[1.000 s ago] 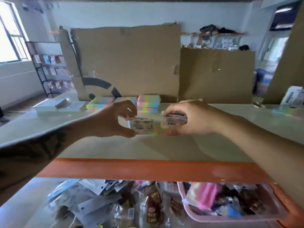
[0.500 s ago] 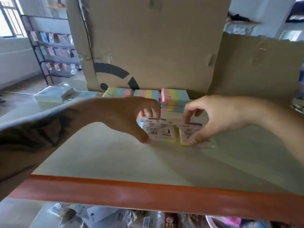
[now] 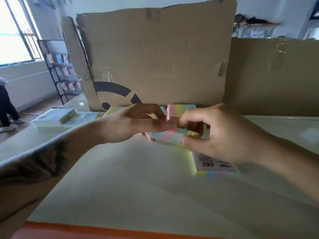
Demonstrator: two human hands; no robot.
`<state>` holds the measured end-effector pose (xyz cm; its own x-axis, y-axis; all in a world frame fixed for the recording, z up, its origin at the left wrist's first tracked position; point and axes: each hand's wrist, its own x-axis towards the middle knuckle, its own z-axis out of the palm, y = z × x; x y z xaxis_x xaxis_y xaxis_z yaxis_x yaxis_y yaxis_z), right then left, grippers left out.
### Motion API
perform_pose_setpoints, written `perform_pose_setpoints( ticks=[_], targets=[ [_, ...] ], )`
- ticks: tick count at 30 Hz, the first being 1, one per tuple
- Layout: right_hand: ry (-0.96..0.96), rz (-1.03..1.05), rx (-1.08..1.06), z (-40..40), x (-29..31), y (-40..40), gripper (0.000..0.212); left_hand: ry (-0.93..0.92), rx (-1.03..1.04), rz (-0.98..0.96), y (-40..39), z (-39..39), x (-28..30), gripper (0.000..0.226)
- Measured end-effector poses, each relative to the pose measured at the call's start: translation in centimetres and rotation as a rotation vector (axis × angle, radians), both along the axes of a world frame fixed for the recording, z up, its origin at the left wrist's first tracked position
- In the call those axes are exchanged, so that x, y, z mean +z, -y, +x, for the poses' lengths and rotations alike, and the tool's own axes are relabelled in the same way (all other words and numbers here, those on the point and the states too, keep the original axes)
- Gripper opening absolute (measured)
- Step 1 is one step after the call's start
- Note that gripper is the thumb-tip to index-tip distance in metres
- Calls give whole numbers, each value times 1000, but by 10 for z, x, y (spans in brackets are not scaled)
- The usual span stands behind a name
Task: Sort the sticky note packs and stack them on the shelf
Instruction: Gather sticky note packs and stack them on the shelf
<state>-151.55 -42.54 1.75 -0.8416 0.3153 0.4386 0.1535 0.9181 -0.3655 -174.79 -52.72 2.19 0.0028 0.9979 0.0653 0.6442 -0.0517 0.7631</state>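
Nearest, at 6 o'clock, the orange front lip [image 3: 103, 231] of the shelf [image 3: 138, 187], its pale top running away from the camera. At about 4 o'clock a labelled pack [image 3: 215, 165] lies flat, label up, partly under the right wrist; its far end is covered, and the print is too blurred to read. At centre both hands meet on one pastel-striped pack [image 3: 170, 136] held just off the shelf top and tilted: the left hand [image 3: 131, 125] has its fingers laid along the pack's near-left end, thumb below, while the right hand [image 3: 222, 135] pinches the right end between thumb and curled fingers. Judged purpose: turning or squaring the pack so it sits in line with the ones already placed. Whether the pack's underside touches the shelf cannot be told; the hands hide it. Just behind, at 12 o'clock, a stack of striped packs [image 3: 181, 110] stands against the cardboard sheet [image 3: 155, 57], mostly hidden by fingers; its count is unclear. At 10 o'clock, pale flat packs [image 3: 57, 115]; beyond them a wire rack [image 3: 60, 69], and a person's legs [image 3: 6, 107] cut off at the frame edge.
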Motion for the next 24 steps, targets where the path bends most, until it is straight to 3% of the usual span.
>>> perform_pose_setpoints(
  ticks=[2, 5, 10, 15, 17, 21, 22, 24],
  targets=[
    [-69, -55, -11, 2, 0, 1, 11, 27, 40, 66, 1, 2, 1, 78],
    [-162, -239, -5, 4, -2, 0, 19, 128, 110, 202, -1, 4, 1, 82],
    [-451, -641, -2, -2, -5, -1, 25, 213, 115, 176, -3, 8, -6, 50],
    [-456, -841, -56, -6, -8, 0, 31, 314, 114, 170, -5, 16, -11, 34],
    [-460, -868, -65, -6, -3, -2, 40, 265, 99, 179, -4, 16, -9, 27],
    [-344, -795, -138, -5, -2, -3, 36, 144, 125, 230, 0, 21, -9, 12],
    [-340, -817, -153, -5, -3, -2, 32, 96, 165, 275, 0, 22, -9, 17],
    [-362, -927, -148, -7, -3, 1, 29, -87, 217, 361, 1, 25, -9, 49]
  ],
)
